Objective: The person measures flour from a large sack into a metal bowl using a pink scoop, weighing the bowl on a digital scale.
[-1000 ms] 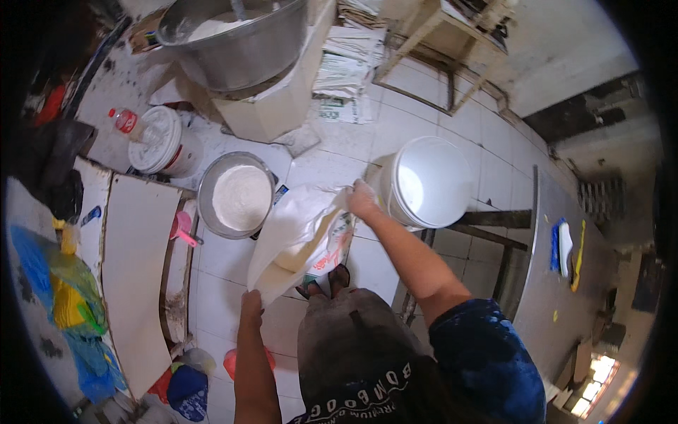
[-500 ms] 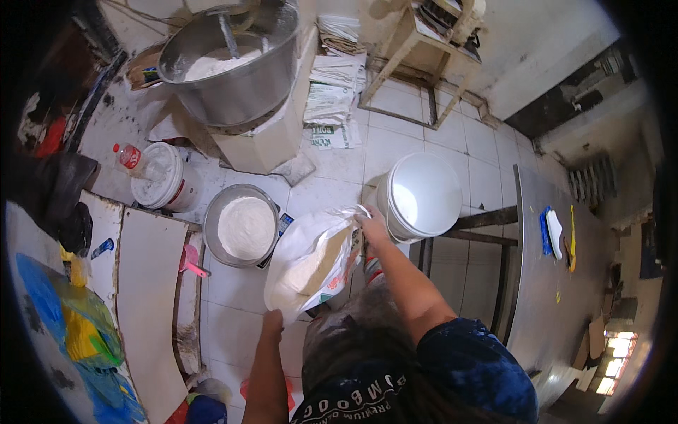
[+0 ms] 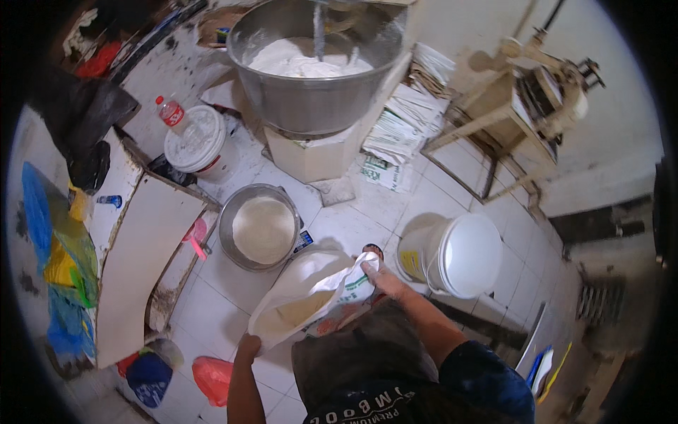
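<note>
A large white sack [image 3: 321, 265] hangs with its mouth spread wide between my two hands. Tan powder [image 3: 300, 309] shows inside it. My left hand [image 3: 248, 345] grips the near left edge of the mouth, while my right hand [image 3: 381, 275] clasps the rim at the far right, thumb on top. Just beyond the sack, a round metal bowl [image 3: 224, 227] holds pale tan powder [image 3: 263, 227]. A scale [image 3: 303, 241] partly shows at the bowl's right side, mostly hidden by it. The sack's bottom is out of sight.
A big mixer bowl [image 3: 311, 102] with white flour stands ahead. To the right is a white bucket [image 3: 472, 256]; a lidded bucket [image 3: 205, 152] carries a bottle [image 3: 171, 113]. Folded sacks [image 3: 406, 127] lie by the mixer. A pink scoop [image 3: 195, 237] is left of the metal bowl.
My head view has turned, so the surroundings shift in the picture. The sack, still in both hands, sits lower in the picture. Powder in the metal bowl looks flatter and more tan.
</note>
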